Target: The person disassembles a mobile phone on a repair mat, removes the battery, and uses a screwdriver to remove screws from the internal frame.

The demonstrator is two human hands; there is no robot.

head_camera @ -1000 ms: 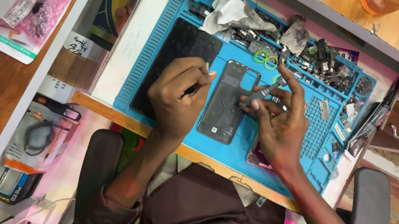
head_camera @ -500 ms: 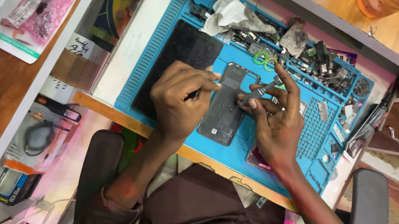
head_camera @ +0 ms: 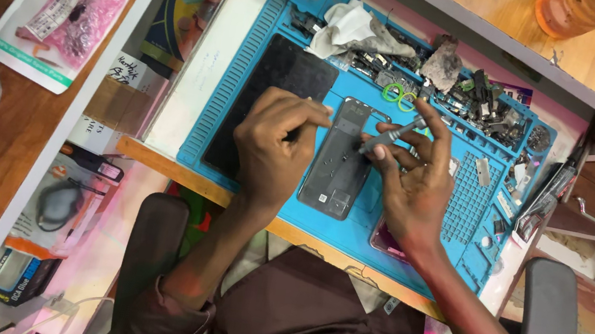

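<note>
While the left hand (head_camera: pixel 273 148) pinches a thin tool and the right hand (head_camera: pixel 410 182) grips a grey screwdriver (head_camera: pixel 392 135), the opened phone (head_camera: pixel 341 157) lies between them; a slipping tip could likely scatter its tiny screws.

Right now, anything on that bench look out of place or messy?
Yes. Loose small parts and a crumpled cloth are heaped along the far edge of the blue mat, not sorted. The opened phone lies tilted on it.

White-green packet (head_camera: pixel 57 13) top left; dark screen panel (head_camera: pixel 271 102) on mat.
</note>
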